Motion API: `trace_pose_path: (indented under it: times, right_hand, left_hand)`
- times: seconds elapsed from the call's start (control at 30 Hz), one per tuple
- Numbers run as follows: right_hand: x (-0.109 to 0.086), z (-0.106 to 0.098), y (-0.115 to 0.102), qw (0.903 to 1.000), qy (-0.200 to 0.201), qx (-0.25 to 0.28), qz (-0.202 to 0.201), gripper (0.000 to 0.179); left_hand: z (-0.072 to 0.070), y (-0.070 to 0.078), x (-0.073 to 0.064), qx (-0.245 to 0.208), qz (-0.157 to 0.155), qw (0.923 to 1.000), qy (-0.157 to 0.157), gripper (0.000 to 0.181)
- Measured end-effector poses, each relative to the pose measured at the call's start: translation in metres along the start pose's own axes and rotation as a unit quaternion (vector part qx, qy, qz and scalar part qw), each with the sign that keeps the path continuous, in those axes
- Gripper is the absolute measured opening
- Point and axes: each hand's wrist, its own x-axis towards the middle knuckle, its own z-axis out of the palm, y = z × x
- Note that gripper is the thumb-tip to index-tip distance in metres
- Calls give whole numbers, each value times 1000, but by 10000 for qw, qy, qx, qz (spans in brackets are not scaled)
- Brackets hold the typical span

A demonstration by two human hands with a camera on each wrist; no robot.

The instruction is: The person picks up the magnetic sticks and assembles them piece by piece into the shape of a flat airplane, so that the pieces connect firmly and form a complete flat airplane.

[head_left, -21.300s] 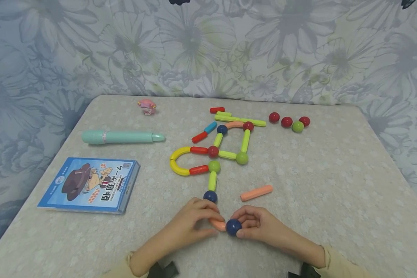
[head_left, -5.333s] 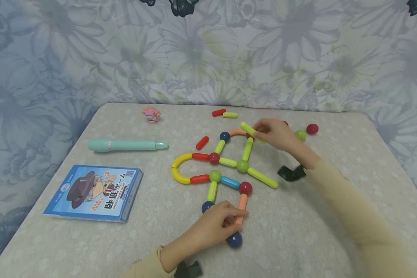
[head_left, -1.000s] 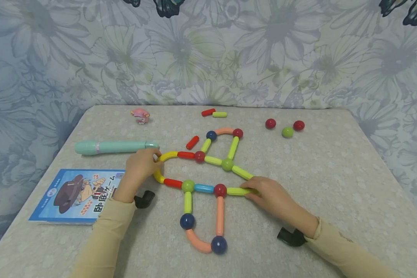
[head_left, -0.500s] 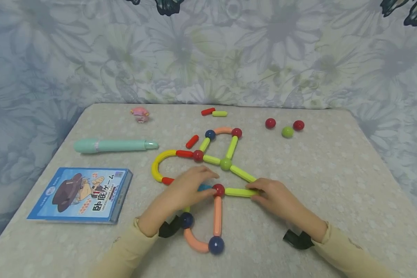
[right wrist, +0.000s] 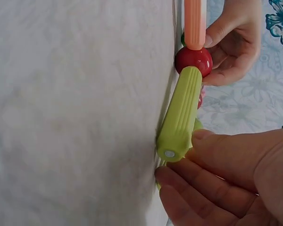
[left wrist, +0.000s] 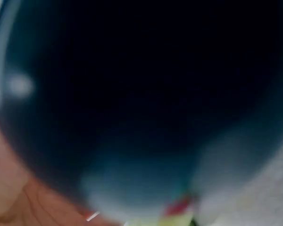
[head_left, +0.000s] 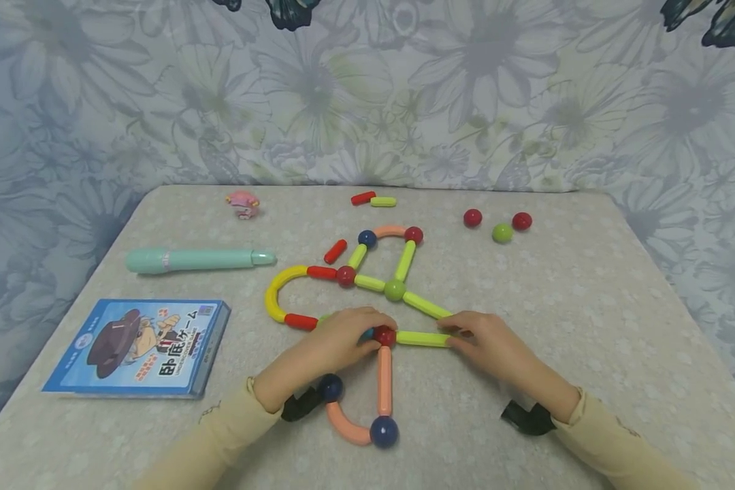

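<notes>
A flat figure of magnetic sticks and balls lies on the table. My left hand [head_left: 337, 340] pinches the red ball [head_left: 384, 336] at its middle, covering most of the blue stick beside it. With thumb and fingers my right hand [head_left: 490, 347] grips the free end of the light green stick [head_left: 422, 338] attached to that ball; the right wrist view shows its metal tip. Another green stick [head_left: 427, 305] slopes from the green ball [head_left: 395, 290] to the same fingers. Below hang a straight peach stick [head_left: 384, 381] and a dark blue ball [head_left: 384, 431]. Another dark blue ball [left wrist: 146, 94] fills the left wrist view.
Loose red balls [head_left: 473, 218] and a green ball [head_left: 502, 233] lie at the back right, short sticks [head_left: 382, 202] at the back middle. On the left are a blue game box [head_left: 135, 347], a mint-green tube [head_left: 199, 260] and a pink figurine [head_left: 243, 204].
Over the last second my left hand has gone from the yellow curve to the red ball. Earlier, the blue stick, red ball, straight peach stick and two green sticks joined the figure.
</notes>
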Motion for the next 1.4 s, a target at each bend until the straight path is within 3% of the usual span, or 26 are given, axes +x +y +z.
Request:
trace_pose_path:
  times: [0.23, 0.4, 0.6, 0.77, 0.87, 0.93, 1.17, 1.3, 1.4]
  right_hand:
    - [-1, -8, 6, 9997, -90, 191, 145, 27]
    - [1, -29, 20, 9986, 18, 500, 190, 26]
    - [13, -66, 61, 9939, 827, 237, 686, 23]
    - [31, -86, 92, 9780, 1587, 257, 1327, 29]
    - [45, -90, 103, 9716, 1763, 187, 1564, 33]
    - [56, -90, 110, 9726, 1652, 52, 1638, 37]
    - [75, -89, 120, 9826, 619, -352, 1717, 37]
    - [63, -84, 112, 9828, 445, -339, 1762, 34]
    - [42, -73, 95, 9881, 341, -181, 1492, 37]
  left_hand:
    - [1, -2, -5, -99, 140, 9996, 241, 34]
    - [3, -5, -7, -212, 215, 9987, 406, 33]
    - [6, -7, -8, -315, 201, 9980, 502, 34]
    - [9, -11, -9, -429, 224, 9971, 592, 34]
    - [10, -11, -9, -526, 279, 9962, 635, 33]
    - [11, -12, -8, -583, 320, 9957, 638, 33]
    - [11, -12, -8, -636, 320, 9959, 558, 36]
    - [11, -12, -8, -570, 280, 9966, 516, 37]
    - [9, -12, -9, -561, 295, 9969, 464, 37]
